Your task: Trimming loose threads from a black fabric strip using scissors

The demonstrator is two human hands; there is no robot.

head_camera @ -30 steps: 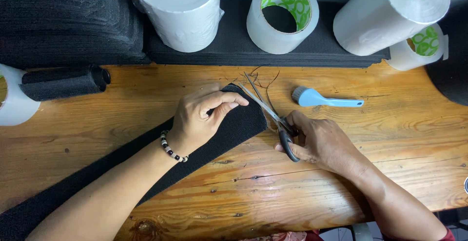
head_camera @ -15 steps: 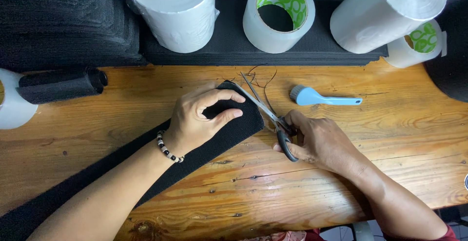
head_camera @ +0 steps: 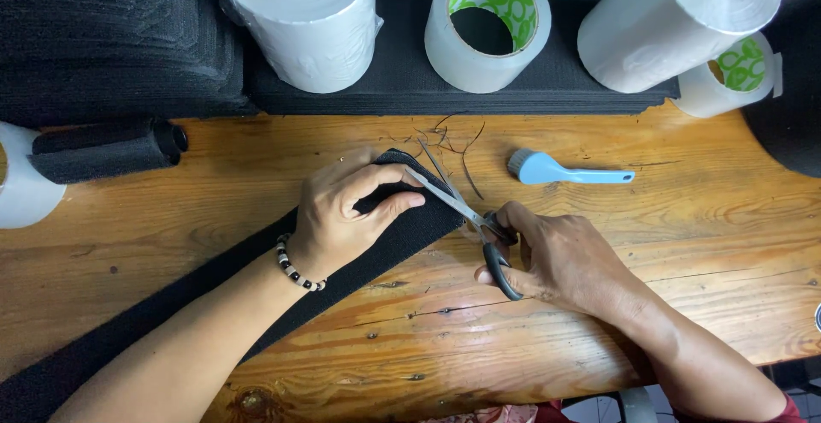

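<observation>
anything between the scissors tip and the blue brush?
Head view: a few loose dark threads on bare wooden table between the black-handled scissors and small blue plastic brush.

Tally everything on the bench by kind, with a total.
White paper rolls: 3
Clear tape rolls: 2
Black strip: 1
Rolled black strip: 1
Scissors: 1
Blue brush: 1
Total: 9
</observation>
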